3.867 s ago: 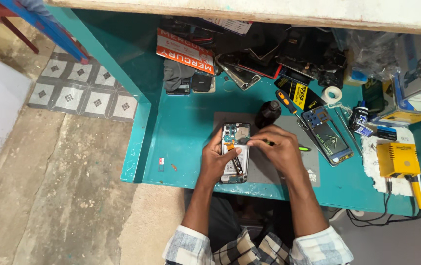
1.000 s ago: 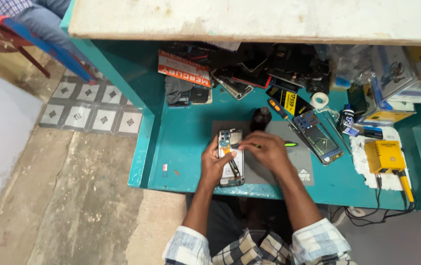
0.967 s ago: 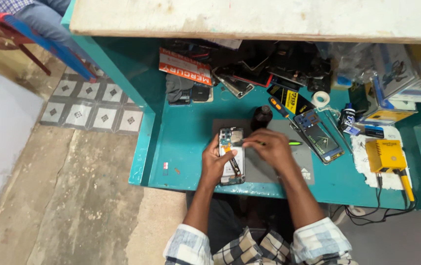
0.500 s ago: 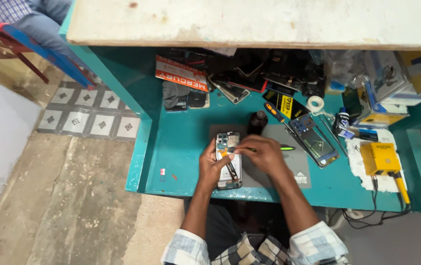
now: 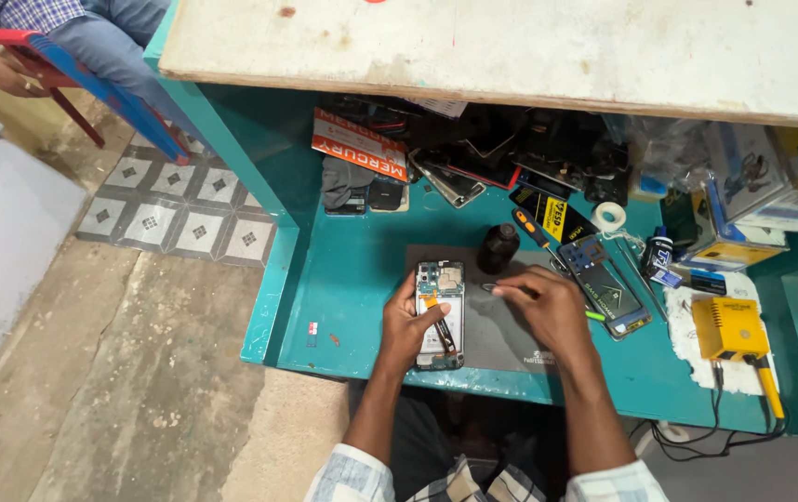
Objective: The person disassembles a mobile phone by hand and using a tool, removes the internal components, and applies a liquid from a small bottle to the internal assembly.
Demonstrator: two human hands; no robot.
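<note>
An opened smartphone [image 5: 441, 302] with its back cover off lies on a grey work mat [image 5: 501, 325] on the teal bench. My left hand [image 5: 410, 327] grips the phone's left edge, thumb across its lower half. My right hand [image 5: 548, 311] rests on the mat just right of the phone, fingers pinched on a thin tool with a green handle [image 5: 594, 316] whose tip points toward the phone. A small dark bottle [image 5: 498, 249] stands just behind the mat.
A second opened phone [image 5: 608, 293], an orange-handled screwdriver [image 5: 531, 228], a tape roll [image 5: 612, 217] and a heap of phone parts lie at the back. A yellow device [image 5: 729, 327] with cables sits right. A wooden shelf [image 5: 511, 46] overhangs. Another person sits on a red chair [image 5: 73, 74] far left.
My right hand has drawn back slightly to the right of the phone onto the mat. The left hand stays on the phone. The camera view has shifted a little.
</note>
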